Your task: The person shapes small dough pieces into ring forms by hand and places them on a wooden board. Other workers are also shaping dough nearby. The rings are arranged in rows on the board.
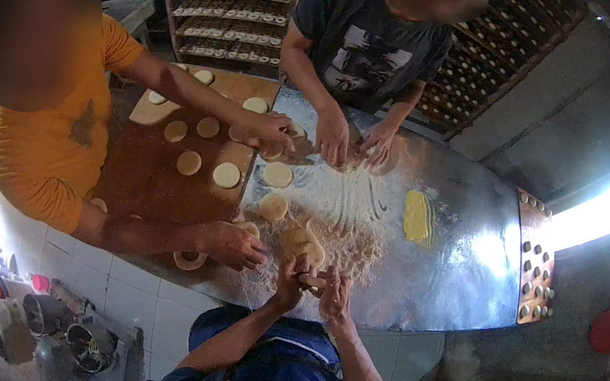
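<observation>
Close to the table's near edge, my left hand [290, 281] and my right hand [336, 299] face each other. Both are closed on a small piece of dough [312, 281] that spans the gap between them. Just beyond my fingers a larger soft lump of dough [304, 244] lies on the floured metal tabletop [470, 218]. Flat dough rounds [273, 206] rest to the left of that lump. Loose flour [350, 234] spreads around and beyond it.
At the left, a person in an orange shirt [52, 156] reaches over a brown board [142, 200] with several dough rounds. Across the table, a dark-shirted person [369, 48] works in flour. A yellow slab [417, 216] lies right. Loaded racks [226, 8] stand behind; a tray [537, 266] sits far right.
</observation>
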`<state>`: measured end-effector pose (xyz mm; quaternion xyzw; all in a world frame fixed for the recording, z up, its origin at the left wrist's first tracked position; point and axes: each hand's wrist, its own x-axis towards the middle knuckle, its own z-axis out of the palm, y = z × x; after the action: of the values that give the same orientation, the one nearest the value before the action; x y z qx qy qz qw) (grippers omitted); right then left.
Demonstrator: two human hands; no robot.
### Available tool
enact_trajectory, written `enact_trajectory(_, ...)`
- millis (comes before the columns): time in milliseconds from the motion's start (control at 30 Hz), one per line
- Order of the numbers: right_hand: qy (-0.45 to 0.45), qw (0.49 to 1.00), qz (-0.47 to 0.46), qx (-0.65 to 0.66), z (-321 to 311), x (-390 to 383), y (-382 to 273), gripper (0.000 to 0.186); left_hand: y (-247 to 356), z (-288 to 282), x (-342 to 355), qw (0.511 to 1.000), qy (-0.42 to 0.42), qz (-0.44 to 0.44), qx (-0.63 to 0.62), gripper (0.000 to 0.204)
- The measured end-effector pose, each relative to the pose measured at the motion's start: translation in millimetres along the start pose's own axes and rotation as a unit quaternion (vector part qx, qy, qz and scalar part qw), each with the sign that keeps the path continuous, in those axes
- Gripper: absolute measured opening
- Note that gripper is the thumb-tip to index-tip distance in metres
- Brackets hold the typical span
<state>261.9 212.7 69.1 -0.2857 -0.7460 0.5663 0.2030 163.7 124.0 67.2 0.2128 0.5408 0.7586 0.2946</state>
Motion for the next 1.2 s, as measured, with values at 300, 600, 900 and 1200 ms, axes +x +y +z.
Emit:
enact_trajectory(300,-0.051,0.984,-0.143,-0.098,13.3,-13.6,27.8,0.041,-5.9,-29.2,1.4,0.981,0.070,-0.069,-0.165,0.036)
enact_trajectory(600,0.016,0.975,-0.188,-0.113,86.9,17.5,37.9,0.054,33.1,-82.4,-4.4,0.956,0.123,-0.087,-0.253,0.019)
enact_trajectory(900,-0.252,0.964,-0.090,0.003,164.9,41.9,-43.9,0.036,16.6,-192.4,-9.3,0.987,0.124,0.090,-0.055,0.030)
enact_trajectory(1200,-0.145,0.977,-0.060,-0.145,198.0,114.3,-112.8,0.048,84.1,-236.5,55.4,0.893,0.274,-0.062,0.352,0.031)
